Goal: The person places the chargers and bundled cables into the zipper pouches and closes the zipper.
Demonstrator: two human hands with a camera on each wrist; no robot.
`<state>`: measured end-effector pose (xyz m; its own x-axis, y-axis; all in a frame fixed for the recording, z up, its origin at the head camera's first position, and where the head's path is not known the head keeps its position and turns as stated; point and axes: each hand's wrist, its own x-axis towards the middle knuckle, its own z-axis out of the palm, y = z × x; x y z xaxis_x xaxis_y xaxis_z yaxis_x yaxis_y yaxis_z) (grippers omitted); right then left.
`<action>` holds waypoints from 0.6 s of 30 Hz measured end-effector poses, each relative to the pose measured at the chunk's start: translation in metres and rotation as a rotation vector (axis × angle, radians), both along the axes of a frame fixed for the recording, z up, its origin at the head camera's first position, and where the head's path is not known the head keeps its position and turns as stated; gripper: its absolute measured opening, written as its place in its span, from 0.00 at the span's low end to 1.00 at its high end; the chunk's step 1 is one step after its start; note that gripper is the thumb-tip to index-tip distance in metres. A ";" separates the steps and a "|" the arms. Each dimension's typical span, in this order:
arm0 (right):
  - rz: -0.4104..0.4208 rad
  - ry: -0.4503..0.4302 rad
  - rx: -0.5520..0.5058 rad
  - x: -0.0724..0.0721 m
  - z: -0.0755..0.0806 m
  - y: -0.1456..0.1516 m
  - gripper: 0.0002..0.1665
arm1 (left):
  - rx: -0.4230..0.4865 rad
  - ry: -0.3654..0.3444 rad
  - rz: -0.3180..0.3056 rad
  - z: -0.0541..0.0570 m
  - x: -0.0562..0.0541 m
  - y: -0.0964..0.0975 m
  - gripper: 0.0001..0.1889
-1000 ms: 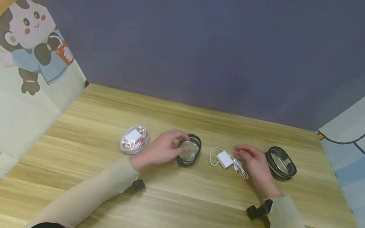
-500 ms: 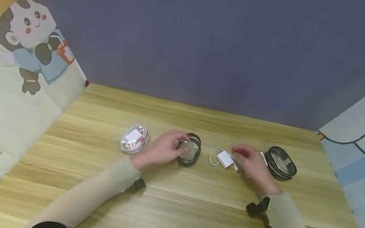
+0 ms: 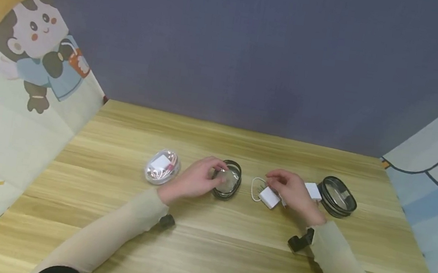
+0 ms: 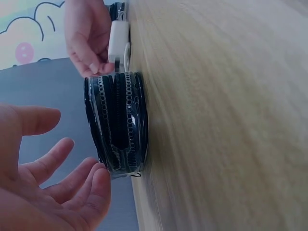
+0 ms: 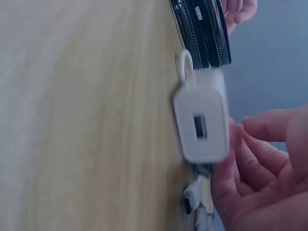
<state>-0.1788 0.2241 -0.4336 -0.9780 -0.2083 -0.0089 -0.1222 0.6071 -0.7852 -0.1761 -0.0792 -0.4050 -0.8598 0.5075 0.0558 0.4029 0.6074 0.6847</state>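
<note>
In the head view my left hand point(image 3: 200, 175) is at a small oval clear zip pouch with black trim point(image 3: 231, 189). The left wrist view shows its fingers loosely bent and spread, with fingertips right at the pouch's zippered side. My right hand point(image 3: 291, 190) is bent over a white charger plug point(image 3: 270, 197), prongs showing. Up close in the right wrist view, the plug's USB port point(image 5: 200, 126) faces the camera, and my fingertips lie along its side. A white cable point(image 3: 254, 189) loops beside the plug. Behind the right hand sits a second white charger plug point(image 3: 313, 191).
A round clear pouch point(image 3: 161, 167) with a white plug and pinkish cable inside lies at the left. Another black-trimmed oval pouch point(image 3: 337, 197) lies at the right. A dark blue panel point(image 3: 250, 57) rises behind the wooden table point(image 3: 207, 255).
My right hand has moved left onto the nearer plug, which has turned so that its prongs show. The second plug behind the hand has come into view. My left hand stays put.
</note>
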 end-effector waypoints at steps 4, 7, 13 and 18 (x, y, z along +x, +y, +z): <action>-0.003 -0.014 -0.016 0.000 -0.001 0.001 0.13 | 0.010 -0.001 0.006 0.000 -0.001 0.000 0.19; 0.009 -0.004 0.024 0.000 -0.002 0.002 0.15 | 0.007 0.022 0.011 -0.001 -0.003 0.002 0.18; 0.076 0.023 0.153 0.000 -0.005 0.005 0.17 | -0.064 0.109 0.007 -0.004 -0.005 0.007 0.19; 0.088 0.039 0.232 0.001 -0.005 0.005 0.14 | -0.137 0.130 0.007 -0.005 -0.003 0.011 0.22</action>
